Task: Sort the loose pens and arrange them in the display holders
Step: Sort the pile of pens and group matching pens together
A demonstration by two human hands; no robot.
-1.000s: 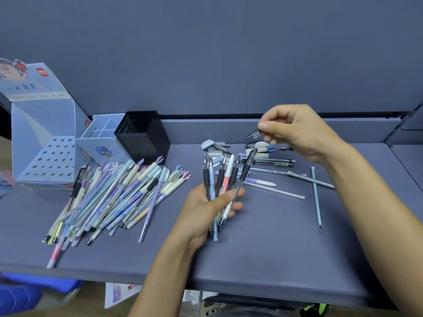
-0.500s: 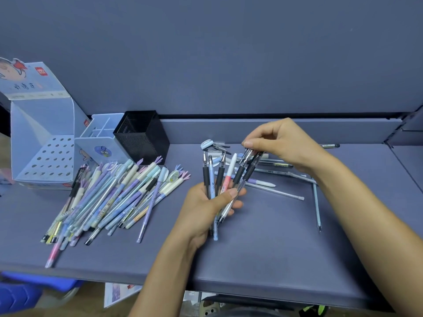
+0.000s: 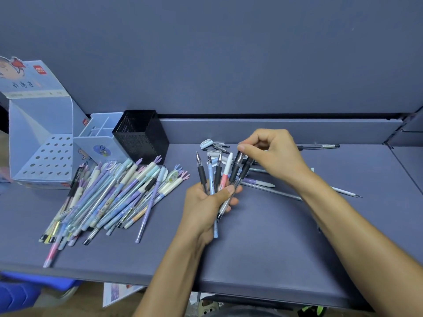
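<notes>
Pens (image 3: 216, 177) fan out in gripping left hand (image 3: 203, 207), right of black mesh holder (image 3: 139, 133); right hand (image 3: 274, 156) pinches one black pen (image 3: 237, 167) into bunch. Loose grip could spill them onto worktop (image 3: 274, 248).

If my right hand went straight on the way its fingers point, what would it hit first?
Probably the white-capped pink pen in the bundle your left hand grips, just left of the black pen your right hand pinches. Depth is unclear, so it might pass behind it.
</notes>
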